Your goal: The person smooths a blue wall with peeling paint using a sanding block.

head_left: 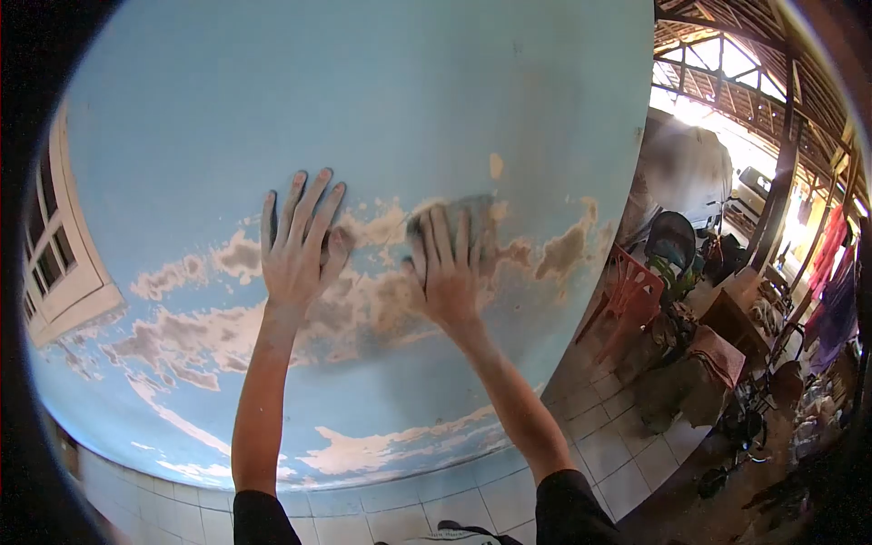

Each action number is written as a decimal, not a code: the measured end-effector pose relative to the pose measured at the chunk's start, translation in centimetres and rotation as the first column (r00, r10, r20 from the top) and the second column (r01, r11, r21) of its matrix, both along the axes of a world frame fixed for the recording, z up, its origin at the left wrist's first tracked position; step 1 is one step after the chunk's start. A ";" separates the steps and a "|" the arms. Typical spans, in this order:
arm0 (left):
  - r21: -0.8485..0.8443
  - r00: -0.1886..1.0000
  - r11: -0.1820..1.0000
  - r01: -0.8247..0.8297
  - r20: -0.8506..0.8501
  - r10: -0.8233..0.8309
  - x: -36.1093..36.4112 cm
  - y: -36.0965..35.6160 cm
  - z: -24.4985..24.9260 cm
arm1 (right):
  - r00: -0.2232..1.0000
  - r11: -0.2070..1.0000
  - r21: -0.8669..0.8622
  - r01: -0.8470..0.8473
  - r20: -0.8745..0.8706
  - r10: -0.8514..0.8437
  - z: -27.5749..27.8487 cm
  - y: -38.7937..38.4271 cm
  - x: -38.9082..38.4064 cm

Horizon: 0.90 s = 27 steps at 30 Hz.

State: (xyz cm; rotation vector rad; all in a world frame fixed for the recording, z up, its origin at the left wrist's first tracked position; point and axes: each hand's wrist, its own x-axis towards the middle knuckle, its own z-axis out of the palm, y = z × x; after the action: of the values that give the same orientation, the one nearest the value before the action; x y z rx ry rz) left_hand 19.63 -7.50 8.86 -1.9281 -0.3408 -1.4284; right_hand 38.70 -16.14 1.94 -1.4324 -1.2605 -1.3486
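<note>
A light blue wall [436, 100] fills most of the view, with a band of worn, peeled patches [200, 336] in beige and grey across its middle. My left hand [300, 245] lies against the wall over the upper edge of this band, fingers spread and pointing up, holding nothing. To its right, my right hand [447, 272] rests on the same band with fingers stretched upward. Around its fingertips is a dark greyish area; whether something thin lies beneath the palm cannot be made out.
A white-framed window [68, 263] is at the left. Pale floor tiles [409, 518] run along the wall's foot. At the right are a red plastic chair [627, 295], a covered shape [686, 168], piled household items, hanging cloths [831, 272] and wooden roof beams.
</note>
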 end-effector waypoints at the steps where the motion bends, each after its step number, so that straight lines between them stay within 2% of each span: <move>1: -0.010 1.000 1.000 -0.003 0.004 0.003 0.0 0.0 -0.1 | 1.000 1.000 -0.027 -0.011 0.022 0.012 -1.0 0.1 -0.3; 2: -0.010 1.000 1.000 -0.002 0.005 0.002 0.0 0.0 -0.1 | 0.999 0.999 -0.048 -0.023 0.045 0.025 -1.6 0.3 -0.2; 3: -0.005 1.000 1.000 0.002 -0.002 -0.002 -0.1 0.1 0.0 | 0.999 0.999 -0.047 -0.026 0.039 0.027 0.1 0.2 -0.3; 5: 0.001 1.000 1.000 -0.004 0.001 0.004 0.0 0.1 -0.1 | 0.998 0.998 0.062 -0.016 0.058 0.013 7.0 0.0 0.2; 8: -0.002 1.000 1.000 -0.010 0.013 0.010 0.1 0.0 -0.1 | 0.995 0.981 0.163 -0.101 -0.009 0.104 10.8 0.8 0.0; 9: -0.009 1.000 1.000 -0.007 0.013 0.008 0.0 -0.2 0.0 | 0.994 0.980 0.164 -0.110 -0.008 0.113 10.0 0.9 -0.3; 13: -0.005 1.000 1.000 -0.015 0.001 0.015 -0.1 -0.3 0.1 | 0.994 0.994 -0.032 -0.108 -0.001 0.108 -0.8 0.4 -0.9; 14: -0.001 0.999 1.000 -0.028 0.014 0.028 -0.1 0.0 0.0 | 0.992 0.988 -0.096 -0.122 0.027 0.125 -1.8 0.4 -0.7; 18: -0.021 0.999 1.000 0.005 -0.034 -0.006 -0.2 0.2 0.0 | 0.996 0.996 -0.029 -0.085 -0.013 0.084 4.5 -0.2 -0.6; 20: -0.031 0.999 0.999 0.013 -0.042 -0.014 -0.2 0.3 -0.2 | 0.995 0.991 0.104 -0.082 -0.057 0.088 8.1 0.1 -0.3; 21: -0.032 0.999 0.999 0.013 -0.038 -0.015 -0.2 0.3 -0.2 | 0.998 0.997 0.075 -0.009 -0.063 0.014 7.8 0.1 -0.5; 22: -0.023 1.000 1.000 -0.006 -0.024 0.006 -0.1 0.3 -0.2 | 0.998 0.997 0.073 -0.008 -0.059 0.012 6.6 0.0 -0.7; 25: -0.014 1.000 1.000 -0.015 -0.015 0.015 -0.2 0.2 -0.2 | 0.997 0.998 -0.012 -0.060 -0.041 0.059 -1.1 -0.6 -0.7; 26: -0.007 1.000 1.000 -0.008 -0.010 0.008 -0.2 0.2 -0.3 | 0.992 0.994 -0.055 -0.098 -0.087 0.093 -4.2 -0.6 -0.2; 27: -0.005 1.000 1.000 -0.006 -0.004 0.006 -0.2 0.2 -0.4 | 0.983 0.986 -0.093 -0.140 -0.130 0.127 -4.1 -1.4 -0.7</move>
State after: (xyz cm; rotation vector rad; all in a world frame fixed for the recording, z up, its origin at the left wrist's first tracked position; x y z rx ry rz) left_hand 19.47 -7.29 8.50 -1.9325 -0.3485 -1.4205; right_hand 37.97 -17.53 -2.17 -1.4499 -1.3349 -1.1036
